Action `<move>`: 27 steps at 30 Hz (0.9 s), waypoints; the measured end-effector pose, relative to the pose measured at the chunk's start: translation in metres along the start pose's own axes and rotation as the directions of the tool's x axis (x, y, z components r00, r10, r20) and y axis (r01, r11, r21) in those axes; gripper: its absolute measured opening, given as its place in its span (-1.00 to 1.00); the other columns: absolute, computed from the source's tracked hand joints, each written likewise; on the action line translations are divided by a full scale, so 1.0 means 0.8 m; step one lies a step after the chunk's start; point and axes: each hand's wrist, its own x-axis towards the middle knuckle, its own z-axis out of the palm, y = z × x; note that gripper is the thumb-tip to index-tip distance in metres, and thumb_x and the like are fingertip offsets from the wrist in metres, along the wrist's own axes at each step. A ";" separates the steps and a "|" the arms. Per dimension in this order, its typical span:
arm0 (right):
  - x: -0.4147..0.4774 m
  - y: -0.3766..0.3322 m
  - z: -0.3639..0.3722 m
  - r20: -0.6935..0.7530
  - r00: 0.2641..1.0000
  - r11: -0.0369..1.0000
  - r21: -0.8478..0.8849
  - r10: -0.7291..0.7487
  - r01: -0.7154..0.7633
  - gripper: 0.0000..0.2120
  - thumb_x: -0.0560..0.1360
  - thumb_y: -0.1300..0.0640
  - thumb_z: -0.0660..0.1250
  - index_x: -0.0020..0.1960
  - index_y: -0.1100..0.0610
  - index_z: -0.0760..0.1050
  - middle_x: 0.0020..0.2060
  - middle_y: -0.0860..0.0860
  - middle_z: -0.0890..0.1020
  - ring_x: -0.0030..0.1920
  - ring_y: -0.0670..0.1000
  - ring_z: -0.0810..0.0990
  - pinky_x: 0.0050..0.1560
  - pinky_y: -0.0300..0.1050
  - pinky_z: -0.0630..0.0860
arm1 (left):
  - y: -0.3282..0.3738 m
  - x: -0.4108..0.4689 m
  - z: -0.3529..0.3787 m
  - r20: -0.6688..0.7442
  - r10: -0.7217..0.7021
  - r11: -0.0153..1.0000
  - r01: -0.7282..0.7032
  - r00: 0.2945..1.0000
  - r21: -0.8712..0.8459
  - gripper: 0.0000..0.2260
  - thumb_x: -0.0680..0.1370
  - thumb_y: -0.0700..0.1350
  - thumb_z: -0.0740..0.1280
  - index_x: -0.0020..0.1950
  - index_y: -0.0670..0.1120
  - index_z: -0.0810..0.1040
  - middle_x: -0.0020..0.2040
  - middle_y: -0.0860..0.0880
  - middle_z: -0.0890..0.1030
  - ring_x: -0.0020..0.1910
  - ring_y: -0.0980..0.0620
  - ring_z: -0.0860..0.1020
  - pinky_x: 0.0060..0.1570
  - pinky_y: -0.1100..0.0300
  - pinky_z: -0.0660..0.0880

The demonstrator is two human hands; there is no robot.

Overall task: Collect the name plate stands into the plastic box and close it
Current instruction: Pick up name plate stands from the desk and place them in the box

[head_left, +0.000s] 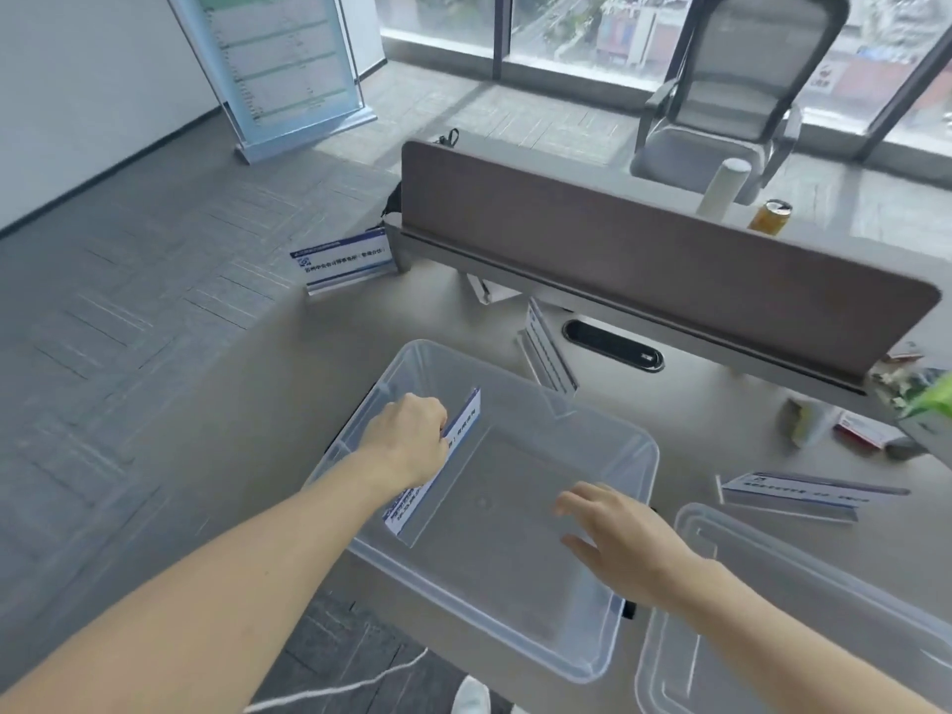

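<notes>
A clear plastic box [613, 657] stands open on the desk in front of me. My left hand [409, 438] grips a name plate stand [466, 417] with a white and blue card, held inside the box along its left wall. My right hand [618, 538] hovers over the box's right side with fingers spread and nothing in it. The box's clear lid [803, 615] lies flat to the right. Three more name plate stands are on the desk: one at the far left corner [342, 260], one near the cable slot [548, 347], one lying at the right [798, 494].
A brown desk divider [644, 244] runs across the back. Behind it are a white cup [724, 185] and an orange jar [771, 217]. Small packets and a green item [876, 420] lie at the right edge. An office chair [731, 95] and a floor sign [288, 69] stand beyond.
</notes>
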 end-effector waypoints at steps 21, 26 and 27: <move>0.027 0.029 0.060 -0.045 0.995 0.979 -0.187 -0.092 0.082 -0.66 0.59 -0.04 0.00 -0.16 0.00 0.49 -0.27 -0.09 0.57 -0.24 0.07 0.56 -0.18 -0.05 0.49 | -0.020 0.057 0.106 0.074 -0.042 0.998 0.044 0.996 -0.034 -0.72 0.59 -0.15 0.27 -0.29 -0.09 0.29 -0.19 -0.12 0.48 -0.11 -0.26 0.56 -0.26 0.05 0.41; 0.026 0.028 0.060 -0.020 0.997 0.980 -0.187 -0.080 0.075 -0.61 0.60 -0.04 -0.07 -0.14 0.00 0.50 -0.26 -0.09 0.58 -0.22 0.08 0.55 -0.14 -0.02 0.50 | -0.029 0.063 0.103 0.070 -0.044 0.998 0.042 0.997 0.036 -0.86 0.60 -0.15 0.28 -0.14 -0.14 0.41 -0.05 -0.18 0.58 -0.14 -0.20 0.52 -0.25 0.06 0.39; 0.026 0.027 0.060 -0.019 0.997 0.980 -0.187 -0.079 0.075 -0.61 0.60 -0.04 -0.08 -0.14 0.00 0.49 -0.25 -0.08 0.58 -0.22 0.08 0.55 -0.13 -0.01 0.50 | -0.033 0.065 0.101 0.065 -0.050 0.998 0.047 0.997 0.051 -0.87 0.60 -0.15 0.28 -0.12 -0.14 0.44 -0.04 -0.18 0.59 -0.10 -0.22 0.55 -0.24 0.05 0.40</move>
